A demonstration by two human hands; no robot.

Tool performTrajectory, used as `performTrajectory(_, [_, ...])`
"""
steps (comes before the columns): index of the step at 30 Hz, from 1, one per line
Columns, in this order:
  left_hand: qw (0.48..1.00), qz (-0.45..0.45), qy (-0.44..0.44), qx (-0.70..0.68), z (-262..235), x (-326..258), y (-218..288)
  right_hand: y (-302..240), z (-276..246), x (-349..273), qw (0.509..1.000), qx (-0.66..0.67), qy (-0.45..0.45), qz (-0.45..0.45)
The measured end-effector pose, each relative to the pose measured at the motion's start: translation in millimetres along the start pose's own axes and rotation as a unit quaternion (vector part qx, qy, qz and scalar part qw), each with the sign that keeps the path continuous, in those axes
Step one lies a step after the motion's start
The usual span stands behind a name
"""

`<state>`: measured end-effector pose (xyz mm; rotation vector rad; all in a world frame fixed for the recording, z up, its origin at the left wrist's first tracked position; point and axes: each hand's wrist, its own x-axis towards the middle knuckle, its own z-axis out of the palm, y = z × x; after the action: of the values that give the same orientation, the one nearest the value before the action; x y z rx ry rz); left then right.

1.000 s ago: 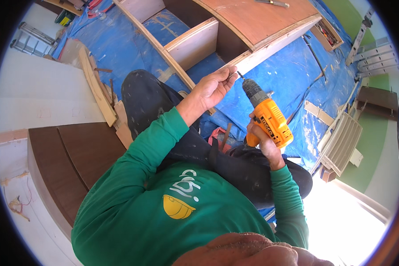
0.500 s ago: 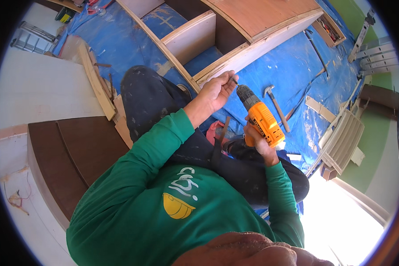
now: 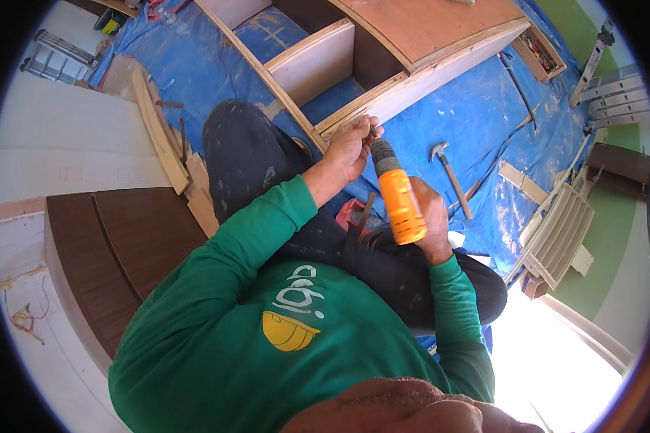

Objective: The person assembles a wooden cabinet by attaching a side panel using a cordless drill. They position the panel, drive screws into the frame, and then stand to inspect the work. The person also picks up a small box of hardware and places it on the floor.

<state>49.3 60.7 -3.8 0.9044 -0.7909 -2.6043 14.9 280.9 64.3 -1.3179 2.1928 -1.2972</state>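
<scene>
The right hand [image 3: 432, 220] was clenched around the grip of one orange cordless drill [image 3: 398, 193], holding it just in front of the person's lap. The left hand [image 3: 350, 146] was closed at the drill's dark chuck end, its fingertips pinched around the tip; whether a bit or screw sat between them could not be made out. The drill's long axis ran from the right hand up and slightly left, its nose pointing away from the body toward the pale front edge of the wooden cabinet [image 3: 411, 43], which lay on its side just beyond the left hand. The nose was very close to that edge; contact could not be told.

Beyond the hands, the cabinet showed two open compartments split by one light divider panel. To the right of the right hand, one claw hammer [image 3: 449, 173] lay on the blue tarp [image 3: 483, 123], well apart from the drill, head away from the person. Farther right lay one slatted cream vent panel [image 3: 559, 234]. Left of the left hand, beyond the bent knee, several wooden offcuts [image 3: 162, 141] were stacked, and nearer the body stood one dark brown board [image 3: 115, 252].
</scene>
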Motion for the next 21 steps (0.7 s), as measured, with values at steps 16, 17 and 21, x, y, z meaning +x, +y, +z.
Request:
performTrajectory(16, [0.969,-0.034,0.164,-0.184,-6.2,-25.4,-36.0,57.5,43.9,-49.8,0.942,0.200,-0.072,0.260])
performTrajectory(17, [0.968,-0.038,0.174,-0.179,-4.0,-25.4,-35.1,68.8,48.4,-49.3,0.951,0.163,-0.091,0.246])
performTrajectory(21, [0.964,-0.066,0.197,-0.167,7.5,-30.4,-25.8,83.0,54.2,-52.4,0.965,0.065,-0.129,0.219])
